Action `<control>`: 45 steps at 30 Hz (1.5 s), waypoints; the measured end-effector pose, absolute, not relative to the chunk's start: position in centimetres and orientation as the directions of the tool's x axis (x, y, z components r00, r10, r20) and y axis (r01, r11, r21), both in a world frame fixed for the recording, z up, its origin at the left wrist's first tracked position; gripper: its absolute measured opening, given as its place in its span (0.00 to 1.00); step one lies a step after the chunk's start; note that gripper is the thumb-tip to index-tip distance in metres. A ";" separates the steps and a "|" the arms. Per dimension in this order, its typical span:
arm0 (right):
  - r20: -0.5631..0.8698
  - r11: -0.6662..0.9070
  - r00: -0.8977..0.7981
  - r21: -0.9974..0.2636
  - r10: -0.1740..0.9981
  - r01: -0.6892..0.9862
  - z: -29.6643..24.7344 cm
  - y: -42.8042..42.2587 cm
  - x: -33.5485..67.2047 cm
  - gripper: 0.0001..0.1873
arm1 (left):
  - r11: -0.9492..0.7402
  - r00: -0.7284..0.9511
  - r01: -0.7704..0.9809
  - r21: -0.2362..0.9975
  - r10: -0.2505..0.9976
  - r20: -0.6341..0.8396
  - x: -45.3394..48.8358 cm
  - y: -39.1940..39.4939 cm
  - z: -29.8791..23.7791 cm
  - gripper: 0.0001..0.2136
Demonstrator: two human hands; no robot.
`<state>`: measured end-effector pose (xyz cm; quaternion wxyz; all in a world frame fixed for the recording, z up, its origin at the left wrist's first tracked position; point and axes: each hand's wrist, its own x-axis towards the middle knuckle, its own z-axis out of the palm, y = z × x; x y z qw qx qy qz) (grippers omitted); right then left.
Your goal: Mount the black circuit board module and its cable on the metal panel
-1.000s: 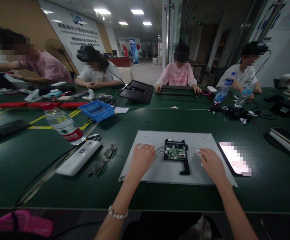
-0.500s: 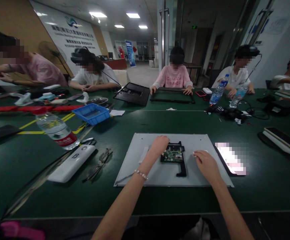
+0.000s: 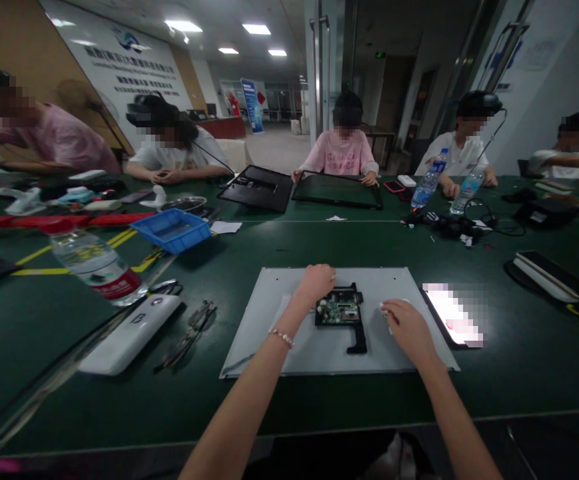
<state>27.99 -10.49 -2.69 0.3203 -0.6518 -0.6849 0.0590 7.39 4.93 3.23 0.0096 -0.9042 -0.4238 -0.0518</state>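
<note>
A grey metal panel (image 3: 269, 340) lies flat on the green table before me. A small green circuit board in a black bracket (image 3: 340, 312) sits on its middle. My left hand (image 3: 315, 283) reaches over the panel's far part, fingers curled at the board's upper left corner; what they pinch is hidden. My right hand (image 3: 406, 327) rests on the panel just right of the board, fingers curled over a small white piece (image 3: 383, 306).
A lit phone (image 3: 450, 313) lies right of the panel. To the left are glasses (image 3: 186, 337), a white power bank (image 3: 126, 337), a water bottle (image 3: 92, 260) and a blue tray (image 3: 172, 230). Several people work at the table's far side.
My left hand moved from the panel's left part up and right to the board's top corner. My right hand stayed beside the board. The view shifted slightly right.
</note>
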 end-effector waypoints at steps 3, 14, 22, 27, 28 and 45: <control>0.377 0.153 0.066 -0.522 0.924 0.839 -2.8 -10.5 27.9 0.14 | -0.657 0.646 0.749 0.078 0.752 0.128 5.6 3.4 3.4 0.16; 0.333 0.052 0.168 -0.563 0.928 0.825 -4.1 -10.4 29.2 0.13 | -0.716 0.789 0.559 0.418 0.615 -0.002 1.3 0.7 1.9 0.48; 0.258 0.080 0.108 -0.624 0.960 0.777 -3.6 -9.6 29.6 0.13 | -0.645 0.741 0.579 0.499 0.672 0.009 0.8 0.1 1.0 0.51; 0.196 0.044 0.089 -0.586 0.977 0.809 -1.5 -8.5 29.5 0.15 | -0.652 0.740 0.532 0.540 0.668 0.077 0.8 -0.2 1.1 0.51; 0.214 0.066 0.070 -0.568 0.974 0.820 -0.9 -7.9 29.1 0.15 | -0.654 0.740 0.527 0.542 0.667 0.085 0.8 -0.2 1.2 0.51; 0.144 0.258 -0.243 -0.092 0.959 0.962 1.7 2.3 18.7 0.12 | -0.671 0.722 0.494 0.553 0.671 0.168 0.7 -0.2 0.4 0.51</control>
